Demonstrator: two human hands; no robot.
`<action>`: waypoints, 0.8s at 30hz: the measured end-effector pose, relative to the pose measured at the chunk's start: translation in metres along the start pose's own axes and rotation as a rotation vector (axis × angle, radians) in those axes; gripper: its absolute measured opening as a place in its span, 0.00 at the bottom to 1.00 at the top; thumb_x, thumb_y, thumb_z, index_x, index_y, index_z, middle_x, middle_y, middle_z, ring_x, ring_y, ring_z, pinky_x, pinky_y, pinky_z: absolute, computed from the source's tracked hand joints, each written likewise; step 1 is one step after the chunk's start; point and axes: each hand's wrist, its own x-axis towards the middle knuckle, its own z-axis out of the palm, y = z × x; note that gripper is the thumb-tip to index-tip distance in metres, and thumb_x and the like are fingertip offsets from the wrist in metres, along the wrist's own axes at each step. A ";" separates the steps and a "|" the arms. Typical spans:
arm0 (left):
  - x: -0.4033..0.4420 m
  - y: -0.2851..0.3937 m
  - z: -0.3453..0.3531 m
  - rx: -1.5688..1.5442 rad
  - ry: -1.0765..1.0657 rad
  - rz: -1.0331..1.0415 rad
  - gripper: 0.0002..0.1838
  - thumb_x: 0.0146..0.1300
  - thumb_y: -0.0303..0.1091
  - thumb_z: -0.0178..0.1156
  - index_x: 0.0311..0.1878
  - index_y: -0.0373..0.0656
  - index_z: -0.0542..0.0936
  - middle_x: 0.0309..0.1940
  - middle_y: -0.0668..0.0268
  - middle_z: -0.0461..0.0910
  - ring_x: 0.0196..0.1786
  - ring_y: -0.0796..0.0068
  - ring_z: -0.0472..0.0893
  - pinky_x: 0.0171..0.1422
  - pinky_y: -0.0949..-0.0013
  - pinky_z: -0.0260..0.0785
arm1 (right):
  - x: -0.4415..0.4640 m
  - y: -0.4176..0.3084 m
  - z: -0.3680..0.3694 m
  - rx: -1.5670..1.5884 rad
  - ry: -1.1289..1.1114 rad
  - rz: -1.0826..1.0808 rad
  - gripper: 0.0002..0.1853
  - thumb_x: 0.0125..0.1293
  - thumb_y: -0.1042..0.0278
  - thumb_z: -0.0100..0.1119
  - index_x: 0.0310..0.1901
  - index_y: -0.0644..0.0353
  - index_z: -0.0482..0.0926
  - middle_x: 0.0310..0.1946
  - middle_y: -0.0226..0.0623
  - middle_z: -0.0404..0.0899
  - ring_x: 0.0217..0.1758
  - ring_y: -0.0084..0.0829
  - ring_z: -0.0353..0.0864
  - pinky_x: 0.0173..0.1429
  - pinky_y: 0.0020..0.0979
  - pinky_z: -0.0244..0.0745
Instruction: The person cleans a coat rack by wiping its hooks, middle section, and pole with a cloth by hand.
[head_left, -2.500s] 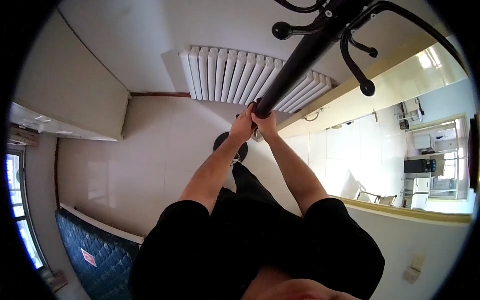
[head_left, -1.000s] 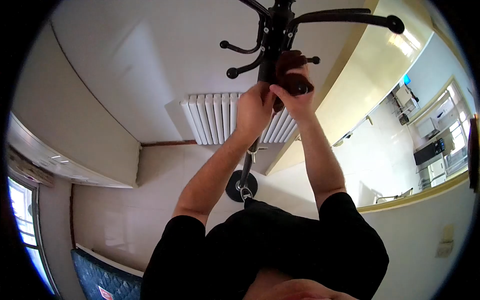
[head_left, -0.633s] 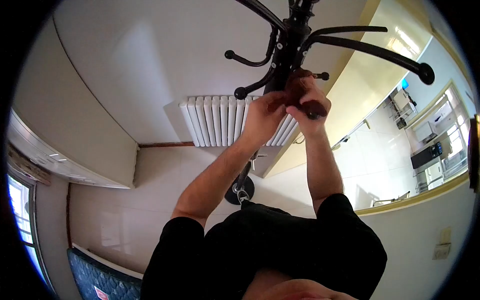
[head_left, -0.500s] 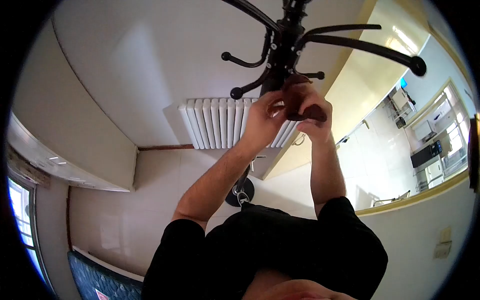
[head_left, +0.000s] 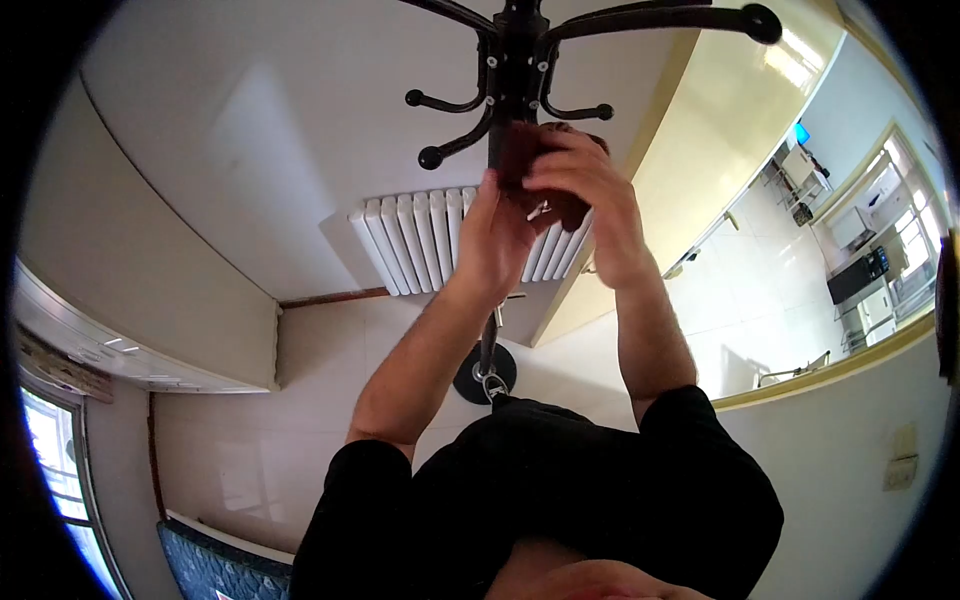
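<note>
- The coat stand (head_left: 516,75) is dark and stands in front of the person; its round black base (head_left: 467,384) rests on the tiled floor (head_left: 320,380), out from the floor's edge along the radiator wall.
- A reddish-brown cloth (head_left: 517,157) is at the upper part of the stand's pole, just below the cluster of hooks, bunched between the two hands and covering part of the pole.
- The right hand (head_left: 600,205) has its fingers bent over the cloth and clamped on it, the back of the hand turned upward.
- The left hand (head_left: 492,245) is just beside it, lower on the pole, thumb pointing up; its fingers are mostly hidden, so I cannot tell whether they grip the cloth, the pole or both.
- Curved hooks with ball tips spread from the stand above the hands; a small ball-tipped hook (head_left: 572,112) is near the right hand's knuckles.
- A shoe (head_left: 496,391) is beside the base, at its near edge.
- The white radiator (head_left: 410,245) is on the wall behind the hands.
- A pale yellow door (head_left: 735,110) stands to the right, with a bright room beyond.
- A blue quilted mattress (head_left: 215,560) shows at the lower left, near the window (head_left: 55,440).
</note>
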 end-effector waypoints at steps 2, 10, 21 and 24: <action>0.003 0.002 0.002 0.234 0.045 0.080 0.19 0.72 0.32 0.50 0.63 0.37 0.74 0.55 0.60 0.80 0.55 0.67 0.82 0.60 0.63 0.75 | -0.004 -0.005 0.005 0.540 0.122 0.213 0.18 0.63 0.71 0.47 0.52 0.63 0.79 0.58 0.45 0.79 0.70 0.44 0.72 0.73 0.45 0.66; -0.001 0.029 0.011 1.360 0.179 0.685 0.26 0.57 0.18 0.60 0.61 0.36 0.73 0.57 0.50 0.78 0.57 0.53 0.82 0.55 0.60 0.79 | -0.005 0.030 -0.006 0.114 -0.040 0.196 0.30 0.50 0.92 0.57 0.58 0.62 0.78 0.60 0.43 0.79 0.72 0.41 0.73 0.74 0.39 0.66; 0.015 0.017 0.002 1.730 -0.031 0.803 0.32 0.50 0.21 0.67 0.62 0.37 0.75 0.54 0.54 0.81 0.58 0.51 0.80 0.60 0.56 0.77 | -0.017 0.041 0.016 0.153 0.153 0.321 0.23 0.53 0.86 0.62 0.53 0.61 0.79 0.52 0.39 0.82 0.58 0.31 0.79 0.62 0.34 0.75; 0.015 0.015 -0.001 1.692 0.034 0.816 0.27 0.50 0.22 0.67 0.58 0.40 0.78 0.49 0.54 0.83 0.52 0.51 0.83 0.55 0.55 0.78 | -0.020 0.028 0.029 0.404 0.236 0.355 0.27 0.56 0.88 0.59 0.60 0.63 0.74 0.55 0.39 0.79 0.61 0.29 0.78 0.66 0.33 0.73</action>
